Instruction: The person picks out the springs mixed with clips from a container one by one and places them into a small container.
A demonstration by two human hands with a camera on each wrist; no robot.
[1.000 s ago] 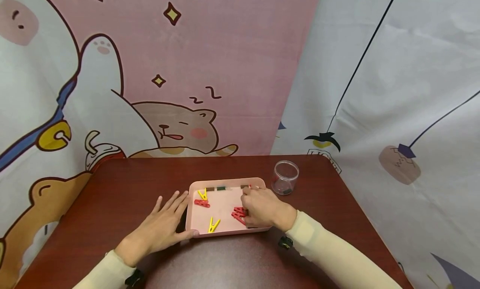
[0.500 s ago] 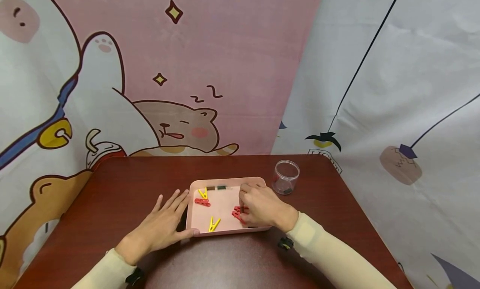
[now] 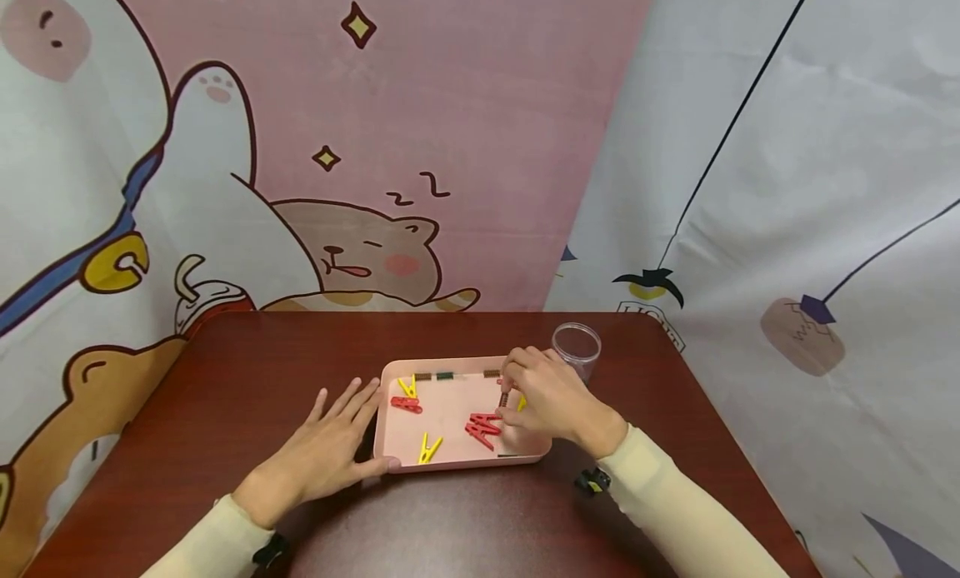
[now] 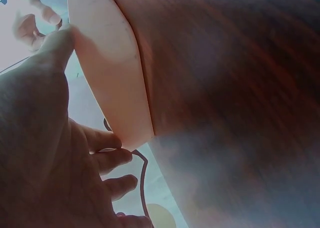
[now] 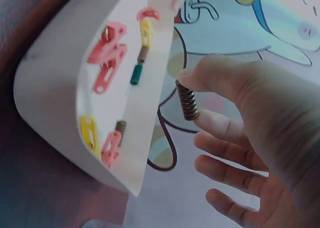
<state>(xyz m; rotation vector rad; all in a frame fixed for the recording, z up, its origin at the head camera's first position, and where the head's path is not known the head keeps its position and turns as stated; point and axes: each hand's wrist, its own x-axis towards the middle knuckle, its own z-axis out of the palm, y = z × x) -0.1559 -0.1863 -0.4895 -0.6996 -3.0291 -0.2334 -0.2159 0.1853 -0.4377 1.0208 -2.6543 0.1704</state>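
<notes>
My right hand (image 3: 558, 399) is above the right part of a pink tray (image 3: 446, 407). Between its thumb and index finger it pinches a brown coil spring (image 5: 187, 100) by its two ends; the other fingers stay apart. My left hand (image 3: 318, 449) lies spread at the tray's left side, its thumb on the front left corner and fingertips against the wall. Inside the tray are red clothespins (image 3: 482, 429), yellow clothespins (image 3: 429, 450), a green spring (image 5: 136, 74) and brown springs (image 3: 491, 373) along the back wall. My right hand covers part of a yellow clothespin (image 3: 522, 403).
A clear round jar (image 3: 576, 338) stands behind the tray's right corner, its lower part hidden by my right hand. The dark red tabletop (image 3: 450, 520) surrounds the tray. A printed cloth (image 3: 480, 128) hangs behind the table.
My right hand has lifted from low in the tray and moved slightly right, with the spring now plainly visible in its pinch. A brown spring at the back wall is uncovered. My left hand stays put.
</notes>
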